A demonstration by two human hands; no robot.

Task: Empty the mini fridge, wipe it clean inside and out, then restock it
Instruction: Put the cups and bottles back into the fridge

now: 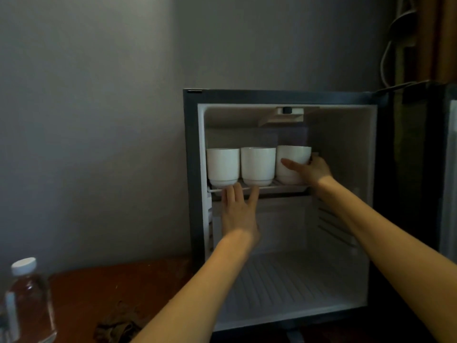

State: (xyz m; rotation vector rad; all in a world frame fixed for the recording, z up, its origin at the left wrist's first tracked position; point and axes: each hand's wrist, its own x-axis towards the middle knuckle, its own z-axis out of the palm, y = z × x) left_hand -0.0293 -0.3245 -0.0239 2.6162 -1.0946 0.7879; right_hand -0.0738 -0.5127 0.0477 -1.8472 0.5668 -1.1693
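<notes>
Dim room, soft focus throughout. Mini fridge (191, 169) stands right of centre. Its door (447, 194) is swung open to the right and cut off by the frame edge, so only a dark strip shows.

Inside, a wire shelf (279, 187) sits about halfway up and carries three white cups in a row. Left cup (222, 167) is against the left wall, middle cup (258, 165) just beside it, right cup (293, 151) just beside that. Whether the cups touch one another is hard to judge.

Right hand (314, 168) grips the right cup. The thumb lies across its front; the other fingers curl round its right side and are mostly hidden. The hand covers the cup's lower right part, so I cannot tell whether the base rests on the shelf.

Left hand (237, 211) is spread with fingers straight, tips touching the shelf's front edge below the left and middle cups. It holds nothing. Blur smears the fingers, so they cannot be counted.

A pale fitting with a dark knob (286, 110) hangs from the fridge ceiling; detail unreadable.

Left of the fridge is a reddish-brown bench (111, 288); whether the fridge stands on it I cannot tell. A clear bottle (27, 300) with a white cap stands at near left, cut off by the frame edge. A dark crumpled cloth (116, 325) lies near the bottom edge, barely legible. A cable (393, 45) hangs at top right, both ends out of view.
</notes>
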